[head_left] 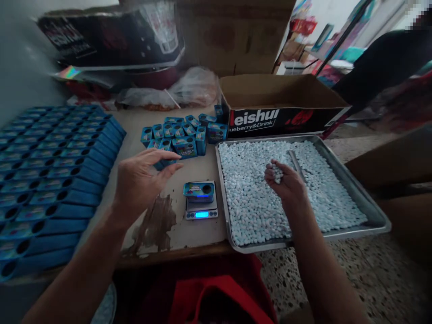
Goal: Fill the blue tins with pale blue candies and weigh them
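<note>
1. One steel tray (pixel 354 189), shallow and rectangular, overhangs the table (pixel 189 234) edge, full of small pale-blue pellets (pixel 249 198).
2. Right hand (pixel 285 184) over the tray: grip pinched on a few pellets.
3. Left hand (pixel 141 182): grip wide, empty, near a blue tin (pixel 199 190) on a scale (pixel 201 209).
4. Cardboard box (pixel 280 96) behind stands open.

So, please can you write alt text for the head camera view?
The right hand scoops small white candies from a metal tray, while the left hand hovers near a blue tin on a pocket scale. More blue tins fill the table.
</note>
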Tool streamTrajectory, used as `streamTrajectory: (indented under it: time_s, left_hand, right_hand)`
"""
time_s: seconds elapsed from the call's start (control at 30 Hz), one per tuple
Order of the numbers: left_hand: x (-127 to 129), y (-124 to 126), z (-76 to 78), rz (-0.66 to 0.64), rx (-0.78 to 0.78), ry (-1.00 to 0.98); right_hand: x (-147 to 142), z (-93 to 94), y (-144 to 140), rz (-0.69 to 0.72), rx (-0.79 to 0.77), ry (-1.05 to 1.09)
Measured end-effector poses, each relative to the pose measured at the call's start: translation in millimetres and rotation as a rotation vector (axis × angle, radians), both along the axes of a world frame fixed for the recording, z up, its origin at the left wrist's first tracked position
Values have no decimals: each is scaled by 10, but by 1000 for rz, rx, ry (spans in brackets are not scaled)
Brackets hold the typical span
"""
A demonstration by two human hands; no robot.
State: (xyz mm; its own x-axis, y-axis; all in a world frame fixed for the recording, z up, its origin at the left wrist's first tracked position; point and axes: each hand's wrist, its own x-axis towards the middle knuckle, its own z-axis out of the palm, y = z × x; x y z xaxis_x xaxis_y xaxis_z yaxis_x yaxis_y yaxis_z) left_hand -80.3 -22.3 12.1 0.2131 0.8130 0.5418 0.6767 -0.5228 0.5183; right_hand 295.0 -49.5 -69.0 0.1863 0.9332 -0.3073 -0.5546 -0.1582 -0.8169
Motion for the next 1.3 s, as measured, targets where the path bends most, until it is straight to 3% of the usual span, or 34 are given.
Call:
streamTrajectory:
  time_s: [0.07,0.17,0.23,0.3,0.4,0.5,0.73,0.8,0.87,0.93,1.1,1.2,1.3]
  left_hand:
    - [-262,-139,-112,109,-87,-31]
    - [-494,-339,-195,258,-133,-76]
    - [-558,-420,-218,286,-101,-44]
    - [-592,-453,-249,256,-46,6]
    - [-620,-467,-327,183,33,57]
    - [-597,-497,-432,110,-27,8]
    - [-285,-453,-787,-13,-554,-106]
    - [-199,-402,-852,-24,-638,-122]
    - [-147,-360,-867,-46,-655,-138]
    - [-121,-338,-835,-69,-660,-148]
    - [-86,-357,-700,-84,-747,-142]
    - [-78,-361,-730,-59,-779,-175]
    - [-119,-348,-846,-44,-751,-235]
  right_hand:
    - [-61,-11,9,-1,-17,-126]
    - [-185,-80,0,44,3,-636]
    - [-229,-145,-14,55,46,-1062]
    - [-230,-202,-23,84,79,-1316]
    - [-202,-232,-28,141,95,-1249]
    - [-217,-188,-33,160,92,-1130]
    - [-439,3,-28,367,91,-1316]
    - [-510,30,-26,429,124,-1354]
    - [-569,39,-28,435,126,-1325]
    - [-625,53,-32,379,64,-1151]
    - [-892,302,-8,346,-122,-334]
    - [-1192,528,41,354,-83,-72]
    - [-1527,635,77,323,52,7]
